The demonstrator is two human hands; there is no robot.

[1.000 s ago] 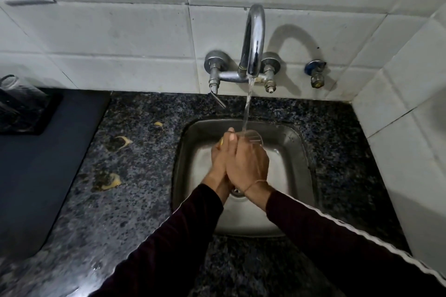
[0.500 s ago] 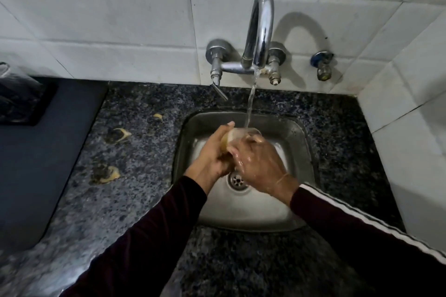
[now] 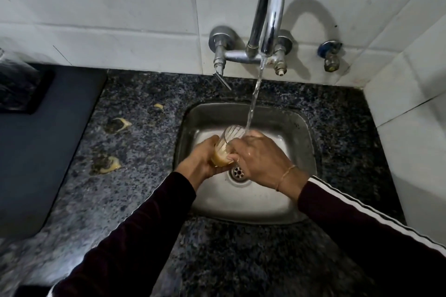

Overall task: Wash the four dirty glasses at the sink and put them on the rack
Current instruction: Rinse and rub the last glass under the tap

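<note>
Clear ribbed drinking glass (image 3: pixel 225 146) with brownish liquid at its base, tilted, mouth toward the wall, above the steel sink basin (image 3: pixel 296 152) near the drain. Left hand (image 3: pixel 201 160), fingers curled round the base. Right hand (image 3: pixel 259 155), wet, fingers wrapped on the glass's right side. Thin stream of water (image 3: pixel 253 101) from the chrome gooseneck tap (image 3: pixel 269 7), landing at the rim beside the right hand. Speckled dark granite counter (image 3: pixel 135 176), yellowish smears (image 3: pixel 109 164) left of the basin. Dark rack (image 3: pixel 21 87) at the back-left edge, contents unclear

Tap spout (image 3: pixel 269 9) overhangs the sink (image 3: pixel 299 128); right wall (image 3: pixel 410 116) crowds close
</note>
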